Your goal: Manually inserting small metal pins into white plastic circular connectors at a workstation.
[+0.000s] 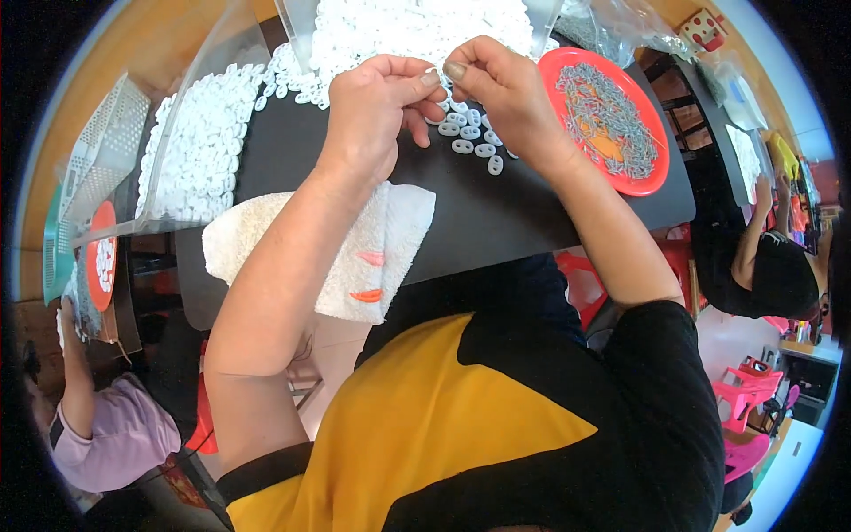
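Above the dark table my left hand [377,111] and my right hand [501,93] meet fingertip to fingertip. Thumb and forefinger are pinched together on each, the left hand's other fingers curling loosely below. A speck of white shows at the left fingertips, but what the pinches hold is too small and covered to name. Just under my hands lie several loose white oval plastic pieces [462,146] with two holes each. By my right forearm stands a red plate [651,182] heaped with small grey metal pins or screws [612,115].
A clear bin [306,27] piled with white pieces stands at the back, another clear bin [151,217] at left. A folded white towel [403,230] lies under my left forearm. Plastic bags [620,27] sit at the back right. Other people work at both sides.
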The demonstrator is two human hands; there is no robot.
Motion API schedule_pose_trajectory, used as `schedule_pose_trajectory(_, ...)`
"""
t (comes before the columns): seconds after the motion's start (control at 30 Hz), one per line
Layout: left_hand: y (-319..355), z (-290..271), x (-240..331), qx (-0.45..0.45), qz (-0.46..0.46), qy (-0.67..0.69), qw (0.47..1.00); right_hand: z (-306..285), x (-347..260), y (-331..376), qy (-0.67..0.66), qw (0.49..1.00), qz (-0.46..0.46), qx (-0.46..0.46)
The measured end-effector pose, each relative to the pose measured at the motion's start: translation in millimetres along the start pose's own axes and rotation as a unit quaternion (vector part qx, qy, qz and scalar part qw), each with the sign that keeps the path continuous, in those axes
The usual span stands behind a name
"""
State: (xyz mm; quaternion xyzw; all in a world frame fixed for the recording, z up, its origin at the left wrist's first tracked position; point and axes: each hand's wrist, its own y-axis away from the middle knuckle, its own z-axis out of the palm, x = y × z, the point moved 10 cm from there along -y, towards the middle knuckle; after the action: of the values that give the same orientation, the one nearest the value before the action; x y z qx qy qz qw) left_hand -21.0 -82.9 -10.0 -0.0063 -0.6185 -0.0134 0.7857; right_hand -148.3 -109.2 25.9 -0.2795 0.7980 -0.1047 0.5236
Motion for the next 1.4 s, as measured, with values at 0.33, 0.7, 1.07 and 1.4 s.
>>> schedule_pose_trajectory(0.33, 4.6, -8.4, 6.0, 0.052, 0.026, 0.012, 0.998, 15.8, -18.8, 3.1, 0.080, 0.996, -0.042, 0.007)
schedule_pose_trajectory(0.7, 0.4, -10.2, 0.9, 0.047, 0.009, 0.052, 0.997, 8.8, 0.3, 3.3, -0.056, 0.998, 0.003, 0.028)
schedule_pose_trajectory(1.07, -0.2, -8.7, -7.3, 0.047, -0.038, 0.022, 0.998, 7.5, -4.6, 4.5, 0.021, 1.000, 0.005, 0.007)
schedule_pose_trajectory(1.4, 2.8, -10.5, -5.6, 0.072, -0.015, -0.002, 0.997, 13.8, -5.6, 8.2, 0.019, 0.997, -0.030, 0.063)
